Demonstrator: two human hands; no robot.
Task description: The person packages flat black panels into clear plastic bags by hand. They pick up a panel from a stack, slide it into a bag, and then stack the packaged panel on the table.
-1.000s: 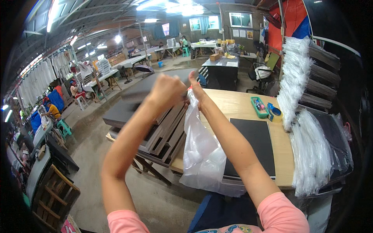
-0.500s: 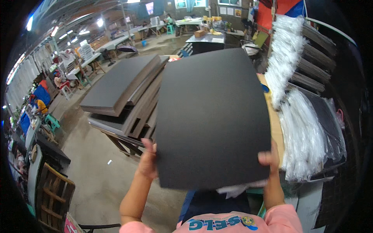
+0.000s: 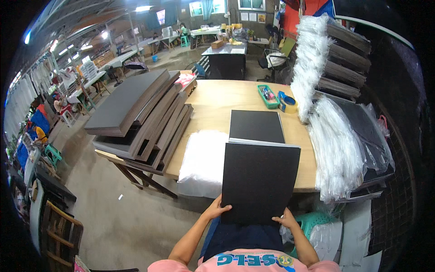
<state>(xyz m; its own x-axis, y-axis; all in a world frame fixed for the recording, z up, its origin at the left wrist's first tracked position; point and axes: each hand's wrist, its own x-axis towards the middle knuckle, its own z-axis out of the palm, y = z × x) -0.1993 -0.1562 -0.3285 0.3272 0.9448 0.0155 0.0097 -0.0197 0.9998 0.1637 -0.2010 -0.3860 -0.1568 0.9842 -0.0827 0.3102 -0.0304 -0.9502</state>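
A black rectangular board (image 3: 260, 181) stands tilted toward me at the table's front edge, a pale rim along its top. My left hand (image 3: 216, 209) grips its lower left edge, thumb on the front face. At the lower right corner my right hand (image 3: 286, 218) pinches it, with the fingers behind hidden. Behind it a second black board (image 3: 255, 124) lies on the wooden table (image 3: 222, 95); whether the two touch is hidden. Left of the held board lie clear plastic bags (image 3: 201, 158), shiny and flat, reaching over the table's front edge.
Thick stacks of dark boards (image 3: 131, 104) rise at the table's left. Bundled clear plastic sleeves (image 3: 335, 149) with boards fill the right side. A green basket (image 3: 268, 97) of small items and tape rolls (image 3: 287, 103) sit at the far right. A green perforated stool (image 3: 312, 222) stands below.
The black board has come down and nearer to me, from raised high in front of the table to its front edge. The tabletop, second board and plastic bags now show.
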